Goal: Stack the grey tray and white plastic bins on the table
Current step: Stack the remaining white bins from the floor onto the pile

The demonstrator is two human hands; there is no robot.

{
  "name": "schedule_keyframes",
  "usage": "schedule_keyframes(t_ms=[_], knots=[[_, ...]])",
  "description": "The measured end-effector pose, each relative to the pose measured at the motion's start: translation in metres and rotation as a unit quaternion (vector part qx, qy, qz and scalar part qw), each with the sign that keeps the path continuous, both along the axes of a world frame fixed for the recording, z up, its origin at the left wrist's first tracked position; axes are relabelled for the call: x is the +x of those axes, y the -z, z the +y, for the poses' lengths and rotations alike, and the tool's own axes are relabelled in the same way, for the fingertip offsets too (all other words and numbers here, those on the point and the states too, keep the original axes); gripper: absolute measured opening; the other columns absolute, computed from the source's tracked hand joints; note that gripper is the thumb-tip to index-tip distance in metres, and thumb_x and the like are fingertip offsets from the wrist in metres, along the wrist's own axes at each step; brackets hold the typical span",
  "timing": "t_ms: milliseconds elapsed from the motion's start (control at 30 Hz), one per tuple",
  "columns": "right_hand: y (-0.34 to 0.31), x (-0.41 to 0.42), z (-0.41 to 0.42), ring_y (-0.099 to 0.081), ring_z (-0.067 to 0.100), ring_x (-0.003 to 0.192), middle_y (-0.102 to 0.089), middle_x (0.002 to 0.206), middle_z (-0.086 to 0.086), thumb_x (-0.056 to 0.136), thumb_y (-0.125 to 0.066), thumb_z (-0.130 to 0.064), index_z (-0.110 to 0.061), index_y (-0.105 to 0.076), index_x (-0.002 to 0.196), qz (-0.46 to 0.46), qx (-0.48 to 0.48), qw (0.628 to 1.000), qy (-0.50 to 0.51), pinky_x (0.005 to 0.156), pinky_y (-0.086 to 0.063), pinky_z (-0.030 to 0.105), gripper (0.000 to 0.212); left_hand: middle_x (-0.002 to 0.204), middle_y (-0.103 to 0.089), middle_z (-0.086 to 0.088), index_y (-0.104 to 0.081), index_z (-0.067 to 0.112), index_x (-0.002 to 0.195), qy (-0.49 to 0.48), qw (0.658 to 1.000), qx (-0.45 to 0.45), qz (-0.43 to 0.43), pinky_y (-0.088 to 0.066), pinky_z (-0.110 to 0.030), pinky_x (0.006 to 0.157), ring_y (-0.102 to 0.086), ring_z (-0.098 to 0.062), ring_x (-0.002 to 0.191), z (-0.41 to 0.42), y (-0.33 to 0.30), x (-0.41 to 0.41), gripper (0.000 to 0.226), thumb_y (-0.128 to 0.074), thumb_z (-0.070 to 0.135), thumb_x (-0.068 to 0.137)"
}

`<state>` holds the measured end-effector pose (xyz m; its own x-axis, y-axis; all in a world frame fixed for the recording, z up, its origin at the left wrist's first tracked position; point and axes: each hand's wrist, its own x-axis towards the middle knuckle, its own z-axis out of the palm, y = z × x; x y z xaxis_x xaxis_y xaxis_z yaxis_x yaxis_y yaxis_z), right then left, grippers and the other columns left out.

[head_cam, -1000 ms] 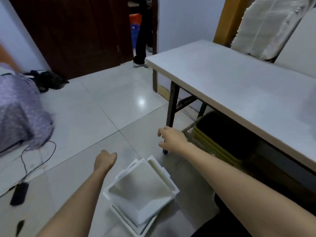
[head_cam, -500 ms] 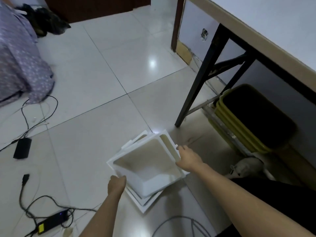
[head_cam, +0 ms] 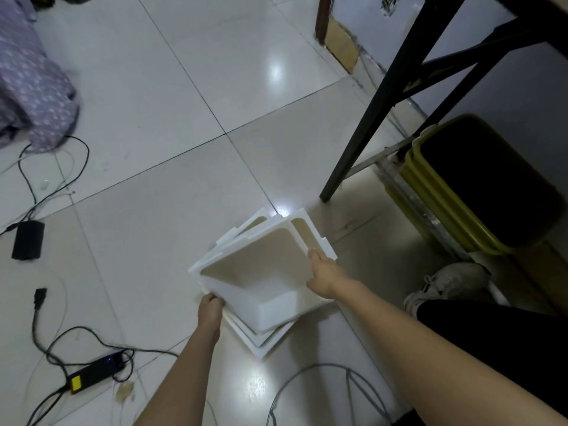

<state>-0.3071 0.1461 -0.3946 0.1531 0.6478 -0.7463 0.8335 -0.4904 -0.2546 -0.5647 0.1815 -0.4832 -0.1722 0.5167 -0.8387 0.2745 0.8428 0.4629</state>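
Note:
A stack of white plastic bins (head_cam: 264, 272) sits on the tiled floor, the top one open and empty. My left hand (head_cam: 210, 305) grips the stack's near left corner, fingers curled under the rim. My right hand (head_cam: 325, 272) holds the right rim, fingers over the edge. The table shows only as a black leg (head_cam: 365, 118) and its crossbars at the upper right. No grey tray is in view.
Yellow-green crates (head_cam: 445, 195) with dark insides are stacked under the table at right. A shoe (head_cam: 445, 284) lies beside them. Cables, a black adapter (head_cam: 27, 239) and a power brick (head_cam: 95, 372) lie on the floor at left. Purple fabric (head_cam: 30, 87) sits at upper left.
I have bent down closer to the floor. Both hands went from the air above the bins to taking hold of the stack's rims.

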Motion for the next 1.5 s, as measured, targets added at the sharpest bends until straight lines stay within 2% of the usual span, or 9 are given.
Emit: schedule_keyframes(t_ms=[267,433,600,767,900,1033,1200,1367,1500], knots=[[0.002,-0.004,-0.001,-0.039,0.032,0.134,-0.028,0.152,0.009,0.088,-0.052,-0.014,-0.008,-0.020,0.148,0.021,0.004,0.998,0.052,0.107,-0.039,0.038,0.069,0.079,-0.047,-0.005,-0.045,0.010,0.078,-0.035,0.999,0.015,0.007,-0.039,-0.032,0.072,-0.044,-0.021,0.072,0.000,0.005,0.008,0.014,-0.043,-0.002,0.086],[-0.007,0.003,-0.009,-0.050,0.032,0.117,-0.041,0.135,0.011,0.082,-0.054,-0.008,-0.009,-0.034,0.135,0.018,0.062,0.993,0.096,0.092,-0.049,0.037,0.057,0.081,-0.048,-0.006,-0.045,0.006,0.093,0.015,0.988,0.119,0.094,-0.035,-0.029,0.058,-0.046,-0.025,0.075,-0.011,-0.012,0.024,0.012,-0.047,0.000,0.083],[-0.030,0.018,-0.021,-0.053,0.024,0.110,-0.035,0.138,-0.002,0.081,-0.053,0.001,-0.022,-0.032,0.142,0.048,0.170,0.962,0.210,0.091,-0.051,0.039,0.069,0.101,-0.058,-0.008,-0.048,0.005,0.113,0.055,0.950,0.277,0.130,-0.048,-0.035,0.074,-0.056,-0.027,0.086,-0.015,-0.043,0.046,0.034,-0.053,-0.001,0.079],[-0.068,0.042,-0.020,-0.052,0.019,0.106,-0.038,0.127,-0.002,0.081,-0.058,0.003,-0.026,-0.037,0.135,0.068,0.226,0.939,0.250,0.096,-0.051,0.041,0.065,0.104,-0.057,-0.017,-0.044,-0.002,0.116,0.079,0.924,0.343,0.147,-0.048,-0.039,0.075,-0.056,-0.035,0.089,-0.003,-0.079,0.070,0.027,-0.046,0.004,0.089],[-0.106,0.053,-0.014,-0.051,0.022,0.114,-0.041,0.130,0.002,0.082,-0.058,0.002,-0.023,-0.038,0.138,0.077,0.280,0.925,0.247,0.100,-0.047,0.039,0.065,0.090,-0.052,-0.016,-0.042,-0.002,0.106,0.095,0.891,0.416,0.155,-0.046,-0.037,0.071,-0.056,-0.035,0.082,0.015,-0.117,0.085,0.012,-0.041,0.004,0.095],[-0.146,0.058,-0.003,-0.048,0.024,0.119,-0.040,0.134,0.008,0.085,-0.046,0.008,-0.018,-0.036,0.143,0.065,0.337,0.914,0.219,0.097,-0.039,0.025,0.064,0.105,-0.055,-0.021,-0.042,-0.006,0.119,0.092,0.875,0.445,0.168,-0.047,-0.041,0.080,-0.058,-0.036,0.091,0.038,-0.157,0.090,0.026,-0.039,0.009,0.098],[-0.196,0.055,0.016,-0.041,0.023,0.132,-0.034,0.146,0.006,0.091,-0.044,0.007,-0.019,-0.021,0.152,0.040,0.357,0.912,0.197,0.108,-0.036,0.031,0.070,0.109,-0.056,-0.018,-0.046,0.001,0.110,0.108,0.847,0.485,0.190,-0.045,-0.037,0.071,-0.058,-0.036,0.087,0.074,-0.232,0.082,0.018,-0.041,0.007,0.094],[-0.271,0.050,0.039,-0.049,0.015,0.103,-0.046,0.125,0.005,0.088,-0.048,0.003,-0.019,-0.037,0.139,0.053,0.423,0.885,0.186,0.083,-0.043,0.024,0.057,0.104,-0.055,-0.017,-0.047,0.001,0.104,0.133,0.800,0.538,0.231,-0.039,-0.035,0.066,-0.054,-0.033,0.082,0.117,-0.333,0.074,0.013,-0.041,0.005,0.093],[-0.339,0.054,0.052,-0.053,0.026,0.112,-0.041,0.131,0.009,0.087,-0.048,-0.001,-0.013,-0.034,0.141,0.025,0.470,0.868,0.160,0.084,-0.049,0.030,0.057,0.103,-0.057,-0.019,-0.048,0.002,0.103,0.139,0.771,0.574,0.238,-0.042,-0.038,0.068,-0.057,-0.037,0.088,0.136,-0.417,0.081,0.013,-0.042,0.006,0.092]])
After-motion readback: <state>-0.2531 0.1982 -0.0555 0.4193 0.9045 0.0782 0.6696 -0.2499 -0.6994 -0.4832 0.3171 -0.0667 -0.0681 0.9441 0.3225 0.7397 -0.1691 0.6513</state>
